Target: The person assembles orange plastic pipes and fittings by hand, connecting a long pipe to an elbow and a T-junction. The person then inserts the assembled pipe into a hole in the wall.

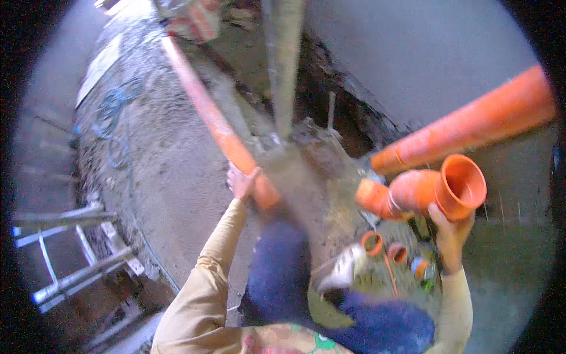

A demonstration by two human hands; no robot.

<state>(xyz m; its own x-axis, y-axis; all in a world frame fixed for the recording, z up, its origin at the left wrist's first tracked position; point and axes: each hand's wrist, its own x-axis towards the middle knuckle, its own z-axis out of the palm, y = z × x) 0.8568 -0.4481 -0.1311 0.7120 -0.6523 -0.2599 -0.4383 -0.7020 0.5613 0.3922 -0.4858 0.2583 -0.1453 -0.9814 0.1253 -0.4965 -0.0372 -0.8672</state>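
Head view, only one given. A long orange pipe [215, 118] is gripped near its lower end by the left hand [243, 182]; long axis runs diag. from upper left, by a reddish blurred bundle [197, 20] at the top edge, down-right to approx. frame centre, where its end sits against a grey vertical post [284, 65]. Left fingers are wrapped round the pipe from the left side, closed on it; fingertips are hidden behind the pipe, so the exact curl cannot be told.

An orange branch fitting [424, 192] is held up by the right hand [451, 230] from below. Its wide socket mouth faces right and slightly toward the camera; the narrower end points left. Right fingers are seen closed up round the socket's underside, thumb side hard to make out.

A second, thicker orange pipe [471, 127] lies above the fitting, axis rising from centre-right to the upper right edge, its lower end just beside the fitting.

Below the fitting, small orange rings/couplers [372, 242] rest on dirt. Blue-trousered legs and a pale shoe [345, 268] are seen at bottom centre. At left: a blue cable [112, 112] on rough concrete and a metal ladder [71, 248].
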